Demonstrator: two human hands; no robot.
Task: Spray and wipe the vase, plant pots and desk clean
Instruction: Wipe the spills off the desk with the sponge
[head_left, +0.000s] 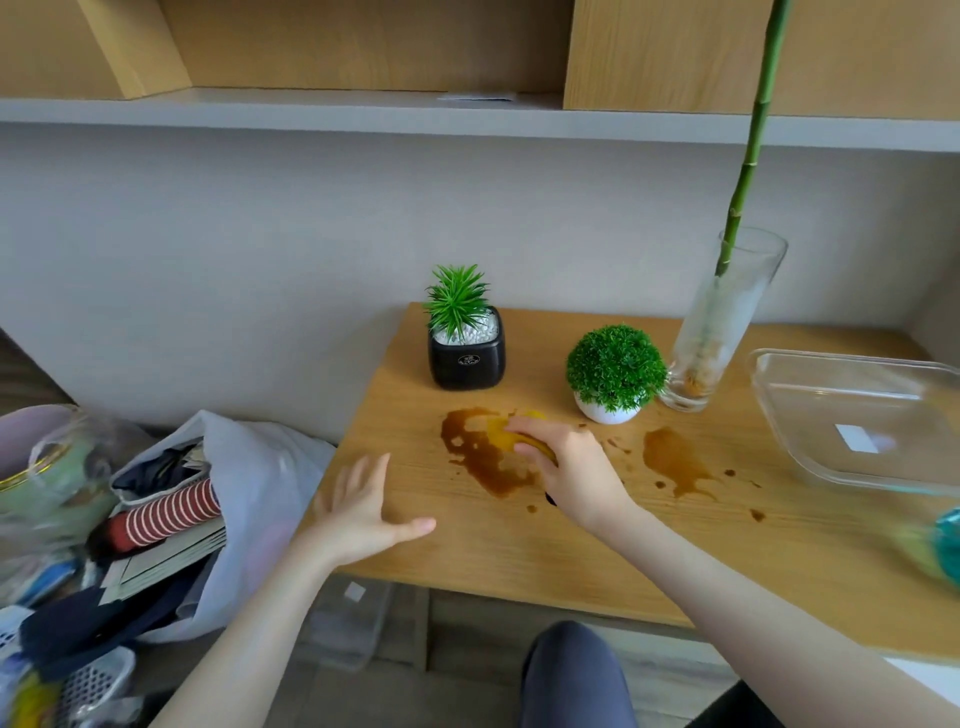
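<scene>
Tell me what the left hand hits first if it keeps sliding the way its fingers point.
Probably the black square pot. The left hand lies open on the desk, fingers aimed up and slightly right; they pass left of the brown spill. Depth is unclear, so it may miss.

Matt wood-grain desk (519, 545), clear glass vase (727, 322), glossy black pot (466, 364), transparent dish (852, 415).

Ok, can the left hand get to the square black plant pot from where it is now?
Probably yes. The left hand lies open on the wooden desk, holding nothing, and only bare desk separates it from the square black plant pot. The brown spill sits slightly right of that path.
</scene>
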